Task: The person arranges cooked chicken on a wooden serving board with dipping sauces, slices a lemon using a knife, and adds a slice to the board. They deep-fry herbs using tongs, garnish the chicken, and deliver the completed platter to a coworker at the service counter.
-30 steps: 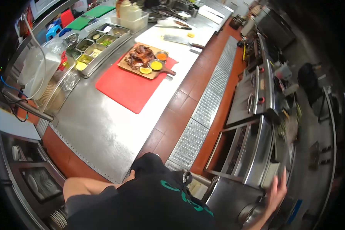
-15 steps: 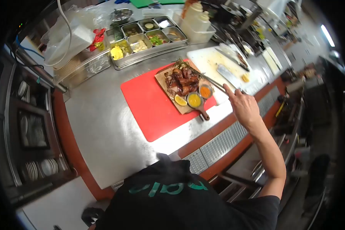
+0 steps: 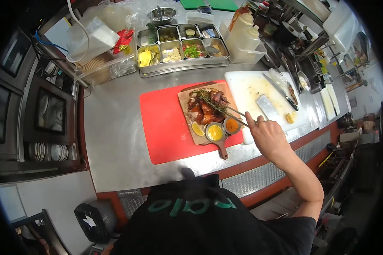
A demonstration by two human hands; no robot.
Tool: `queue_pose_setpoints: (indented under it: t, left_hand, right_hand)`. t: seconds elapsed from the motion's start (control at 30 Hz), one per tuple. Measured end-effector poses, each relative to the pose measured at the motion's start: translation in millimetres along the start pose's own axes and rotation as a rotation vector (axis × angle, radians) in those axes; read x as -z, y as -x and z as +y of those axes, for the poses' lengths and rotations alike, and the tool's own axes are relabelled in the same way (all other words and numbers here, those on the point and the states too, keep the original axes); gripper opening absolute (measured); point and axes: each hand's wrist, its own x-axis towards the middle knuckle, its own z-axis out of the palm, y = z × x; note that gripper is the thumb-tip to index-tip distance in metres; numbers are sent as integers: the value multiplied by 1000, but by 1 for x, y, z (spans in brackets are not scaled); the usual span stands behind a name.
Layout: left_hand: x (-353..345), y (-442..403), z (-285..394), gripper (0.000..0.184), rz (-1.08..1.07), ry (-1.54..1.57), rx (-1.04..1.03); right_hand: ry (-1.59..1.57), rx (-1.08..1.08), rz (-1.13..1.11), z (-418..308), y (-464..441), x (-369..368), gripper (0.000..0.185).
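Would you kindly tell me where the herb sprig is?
The herb sprig lies on the meat near the head view's centre, left of the right hand, by the tongs.

Right arm (image 3: pixel 305 180) bent, grip (image 3: pixel 268 138) curled

One head-worn camera looks forward and steeply down, past the dark shirt (image 3: pixel 191 223) at the bottom edge, onto the worktop (image 3: pixel 115 131). It is near enough to show the right hand (image 3: pixel 267 138) clearly, while its very wide lens bows straight edges and leaves the corners black.
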Motion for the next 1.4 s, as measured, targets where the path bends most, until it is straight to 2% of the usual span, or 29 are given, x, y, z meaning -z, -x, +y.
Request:
queue_pose_setpoints:
  t: [0.53,0.73,1.0,1.07,1.1,1.2,1.27,1.3,1.37,1.4]
  left_hand:
    - [-27,15,-58,16,83,164,3]
    - [-83,43,-94,16,191,318,32]
    - [-200,122,-133,15,338,537,52]
    - [-221,134,-127,15,342,577,12]
    - [-229,135,-120,15,335,593,-22]
    - [-241,135,-75,15,264,588,-228]
    - [-246,133,-29,12,160,466,-387]
    - [-259,140,2,12,134,367,-378]
    - [-292,142,48,15,-56,383,-330]
    - [-311,136,59,16,-144,356,-382]
  right_hand:
    - [40,26,72,18,5,-5,56]
    - [8,148,182,44,-10,-27,52]
    - [-154,367,219,129,-1,-33,57]
    - [-354,171,304,158,7,-42,61]
    - [-389,86,369,174,5,-62,64]
    - [-386,-77,381,210,-18,-142,65]
    - [-468,-170,318,224,-33,-204,64]
    - [-462,-155,320,228,-39,-227,64]
    - [-499,-246,244,226,-43,-263,64]
    - [-500,-230,240,219,-40,-276,64]
